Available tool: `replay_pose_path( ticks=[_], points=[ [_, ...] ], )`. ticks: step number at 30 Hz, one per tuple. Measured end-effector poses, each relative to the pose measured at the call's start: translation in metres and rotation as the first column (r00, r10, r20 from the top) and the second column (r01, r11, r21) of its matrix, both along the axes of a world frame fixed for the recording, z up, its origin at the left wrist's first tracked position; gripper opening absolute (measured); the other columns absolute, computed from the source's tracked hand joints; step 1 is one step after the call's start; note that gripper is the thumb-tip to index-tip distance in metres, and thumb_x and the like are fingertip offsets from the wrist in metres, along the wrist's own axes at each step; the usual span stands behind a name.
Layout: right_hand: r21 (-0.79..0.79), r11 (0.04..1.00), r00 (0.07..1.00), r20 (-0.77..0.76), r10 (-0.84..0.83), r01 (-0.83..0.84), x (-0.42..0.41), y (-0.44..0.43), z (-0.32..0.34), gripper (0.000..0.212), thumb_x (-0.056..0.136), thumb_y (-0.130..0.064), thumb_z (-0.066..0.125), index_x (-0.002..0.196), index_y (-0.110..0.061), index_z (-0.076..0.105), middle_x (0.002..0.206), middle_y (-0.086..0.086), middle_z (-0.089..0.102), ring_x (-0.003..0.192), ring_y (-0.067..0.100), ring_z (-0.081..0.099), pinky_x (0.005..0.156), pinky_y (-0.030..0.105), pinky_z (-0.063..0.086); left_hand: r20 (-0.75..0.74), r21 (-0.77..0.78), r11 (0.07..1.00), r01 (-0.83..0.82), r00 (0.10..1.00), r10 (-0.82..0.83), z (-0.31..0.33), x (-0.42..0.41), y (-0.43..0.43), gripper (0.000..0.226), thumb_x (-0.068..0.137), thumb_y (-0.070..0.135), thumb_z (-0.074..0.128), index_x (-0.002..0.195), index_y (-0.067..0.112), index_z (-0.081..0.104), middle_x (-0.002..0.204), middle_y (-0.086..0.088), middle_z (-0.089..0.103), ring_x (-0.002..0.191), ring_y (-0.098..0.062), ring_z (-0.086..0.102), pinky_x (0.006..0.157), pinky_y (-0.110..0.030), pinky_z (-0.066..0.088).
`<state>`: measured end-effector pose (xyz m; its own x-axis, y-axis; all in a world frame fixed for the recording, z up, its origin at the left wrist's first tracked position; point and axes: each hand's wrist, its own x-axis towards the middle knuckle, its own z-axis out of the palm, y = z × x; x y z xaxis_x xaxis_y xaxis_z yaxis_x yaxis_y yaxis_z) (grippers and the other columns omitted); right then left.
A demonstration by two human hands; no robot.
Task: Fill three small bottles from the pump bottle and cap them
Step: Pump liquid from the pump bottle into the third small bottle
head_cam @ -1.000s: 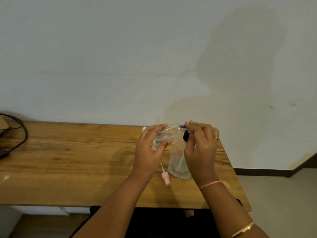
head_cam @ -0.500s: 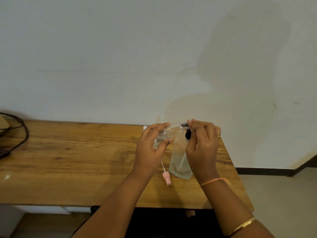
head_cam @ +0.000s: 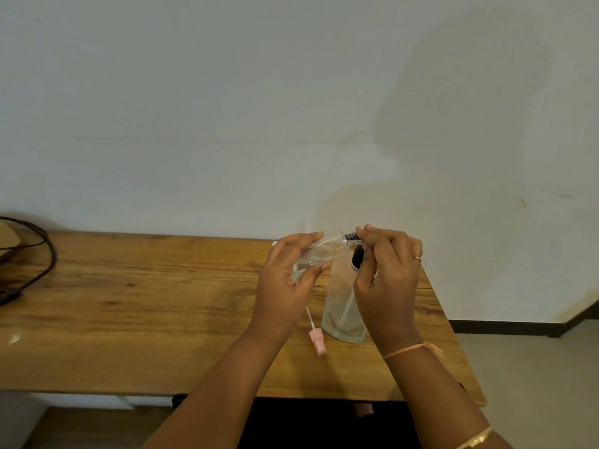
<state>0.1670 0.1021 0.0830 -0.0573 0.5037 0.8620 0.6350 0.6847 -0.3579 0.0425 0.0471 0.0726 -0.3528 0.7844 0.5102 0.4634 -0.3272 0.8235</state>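
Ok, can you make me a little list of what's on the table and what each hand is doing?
Left grip: holds small clear bottle, tilted sideways
Right grip: pinches dark piece at that bottle's mouth
Pump bottle: upright on table, partly hidden by right grip
Pink cap: lying on table, tube attached, untouched
Cable: far left of table

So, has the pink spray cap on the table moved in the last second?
No. The pink spray cap lies just left of the pump bottle base, as before.
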Motion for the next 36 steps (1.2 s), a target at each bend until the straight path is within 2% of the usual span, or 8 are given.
replay_pose_path(
  ticks=[6,10,14,17,21,27,36],
  points=[
    [0.025,1.0,1.0,0.011,-0.012,0.012,0.001,0.003,-0.009,0.026,0.079,0.012,0.057,0.099,0.0,0.067,0.091,0.011,0.064,0.091,0.017,0.051,0.086,0.012,0.026,-0.016,-0.024,1.0,0.017,1.0,-0.017,-0.002,-0.002,0.001,0.053,0.081,0.01,0.07,0.11,0.049,0.05,0.109,0.019,0.052,0.104,0.012,0.049,0.082,-0.003,0.041],
    [0.004,1.0,1.0,0.0,-0.005,0.005,0.001,0.002,-0.007,0.024,0.083,0.004,0.05,0.099,-0.001,0.067,0.092,0.01,0.064,0.09,0.021,0.053,0.084,0.011,0.027,-0.016,-0.031,1.0,0.002,1.0,-0.002,-0.003,0.001,0.001,0.053,0.081,0.01,0.071,0.111,0.048,0.05,0.11,0.017,0.054,0.106,0.008,0.049,0.081,0.0,0.038],
    [0.004,1.0,1.0,-0.005,0.012,-0.012,0.002,-0.001,0.003,0.024,0.082,0.004,0.05,0.097,-0.001,0.068,0.091,0.01,0.065,0.084,0.029,0.058,0.087,0.009,0.025,-0.031,0.032,0.999,0.001,1.0,0.0,0.0,-0.001,0.001,0.052,0.08,0.008,0.071,0.114,0.043,0.052,0.112,0.012,0.055,0.107,0.003,0.051,0.084,-0.005,0.04],
    [-0.002,1.0,1.0,-0.003,0.012,-0.012,0.002,-0.003,0.005,0.024,0.081,0.006,0.052,0.098,-0.001,0.068,0.091,0.011,0.065,0.084,0.031,0.058,0.088,0.008,0.025,-0.034,0.032,0.999,0.0,0.999,0.002,0.0,-0.002,0.001,0.053,0.08,0.011,0.071,0.114,0.046,0.051,0.113,0.01,0.056,0.107,0.003,0.051,0.085,-0.005,0.04],
    [0.001,1.0,1.0,0.003,-0.008,0.008,-0.001,-0.003,0.001,0.025,0.081,0.008,0.053,0.099,0.0,0.068,0.09,0.011,0.065,0.085,0.03,0.059,0.088,0.008,0.025,-0.015,0.014,1.0,0.009,1.0,-0.009,-0.001,-0.003,0.002,0.052,0.08,0.012,0.071,0.111,0.048,0.051,0.112,0.012,0.056,0.106,0.003,0.051,0.084,-0.006,0.041],
    [0.018,1.0,1.0,0.016,-0.004,0.004,0.001,0.002,-0.009,0.024,0.085,0.005,0.049,0.099,0.0,0.067,0.09,0.012,0.064,0.09,0.018,0.052,0.087,0.01,0.025,-0.002,-0.018,0.999,0.029,1.0,-0.029,-0.004,-0.002,0.003,0.05,0.079,0.01,0.072,0.109,0.044,0.052,0.108,0.017,0.055,0.105,0.009,0.05,0.084,-0.003,0.039],
    [-0.009,0.999,0.999,-0.033,0.037,-0.037,0.001,0.001,0.005,0.025,0.083,0.0,0.047,0.096,-0.002,0.068,0.091,0.01,0.064,0.085,0.027,0.057,0.085,0.009,0.027,-0.043,0.049,0.999,0.021,0.999,-0.019,0.001,-0.004,0.006,0.054,0.08,0.008,0.071,0.112,0.046,0.05,0.11,0.014,0.054,0.105,0.005,0.051,0.086,-0.007,0.041]
  ],
)
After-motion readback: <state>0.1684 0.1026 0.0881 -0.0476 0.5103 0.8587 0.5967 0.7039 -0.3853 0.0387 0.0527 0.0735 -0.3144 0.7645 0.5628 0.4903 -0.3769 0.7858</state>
